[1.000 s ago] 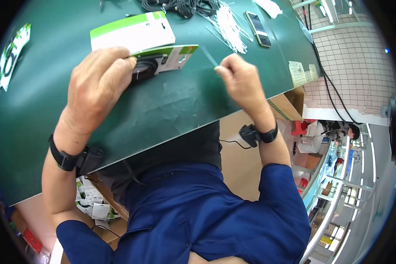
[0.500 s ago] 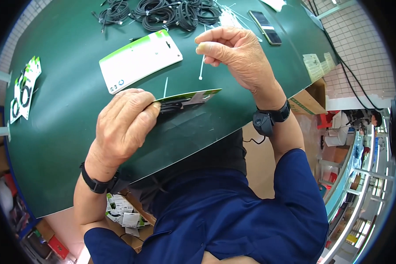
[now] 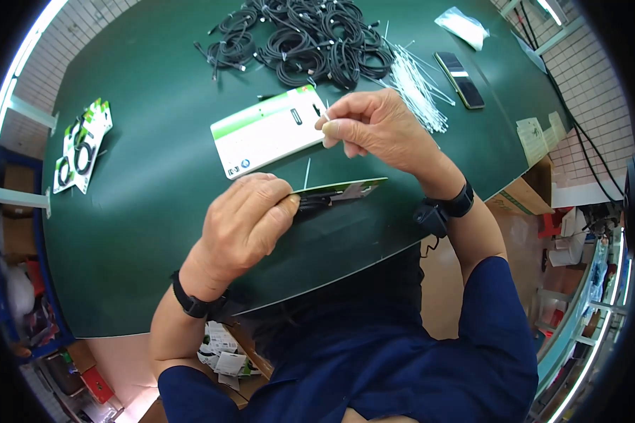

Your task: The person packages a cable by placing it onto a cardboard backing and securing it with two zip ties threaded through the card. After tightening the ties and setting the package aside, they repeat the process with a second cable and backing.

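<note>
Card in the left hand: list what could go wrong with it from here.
The left hand grips the card at one end only, so the free far end might bend or swing.
A white tie juts out past the card's far edge; it could snag or slip out.
The black cable on the card's near side is partly hidden by the hand, so it might shift unnoticed.
</note>
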`<state>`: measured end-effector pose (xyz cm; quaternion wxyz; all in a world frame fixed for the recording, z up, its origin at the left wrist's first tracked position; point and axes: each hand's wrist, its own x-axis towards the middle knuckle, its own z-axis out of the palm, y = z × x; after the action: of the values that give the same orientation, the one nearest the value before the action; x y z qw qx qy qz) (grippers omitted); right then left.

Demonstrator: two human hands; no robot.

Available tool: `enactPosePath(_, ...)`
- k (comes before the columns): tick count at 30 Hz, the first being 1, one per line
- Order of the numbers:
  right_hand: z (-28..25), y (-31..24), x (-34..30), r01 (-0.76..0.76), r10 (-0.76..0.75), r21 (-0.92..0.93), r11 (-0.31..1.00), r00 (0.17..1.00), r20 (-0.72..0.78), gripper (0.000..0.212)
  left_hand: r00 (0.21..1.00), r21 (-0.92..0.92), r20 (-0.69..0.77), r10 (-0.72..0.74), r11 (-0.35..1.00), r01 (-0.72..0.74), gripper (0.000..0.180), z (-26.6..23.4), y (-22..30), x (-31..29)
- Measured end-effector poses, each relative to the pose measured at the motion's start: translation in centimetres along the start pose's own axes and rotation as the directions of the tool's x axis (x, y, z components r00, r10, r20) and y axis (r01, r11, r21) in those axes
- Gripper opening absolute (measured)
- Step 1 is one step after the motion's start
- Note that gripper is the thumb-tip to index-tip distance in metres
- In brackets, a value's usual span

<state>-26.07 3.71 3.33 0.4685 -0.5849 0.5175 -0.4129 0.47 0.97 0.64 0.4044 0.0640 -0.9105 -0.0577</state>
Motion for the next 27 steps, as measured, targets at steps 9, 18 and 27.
enactPosePath(9, 0.8, -1.6, 2.4, 0.039, -0.035, -0.057, 0.998, 0.997, 0.065, 0.019, 0.998, -0.019, 0.030, -0.051, 0.999, 0.051, 0.029, -0.6, -0.3, 0.0)
enactPosePath(18, 1.3, 1.4, 3.2, 0.046, -0.045, -0.136, 0.990, 0.999, 0.006, 0.020, 1.000, 0.011, 0.008, -0.029, 1.000, 0.029, 0.020, -0.2, -0.7, -0.1)
enactPosePath(27, 1.3, 2.4, 3.3, 0.143, -0.142, -0.213, 0.967, 0.990, 0.022, 0.021, 0.999, -0.025, -0.002, -0.044, 0.999, 0.044, 0.020, 0.0, -0.7, 0.0)
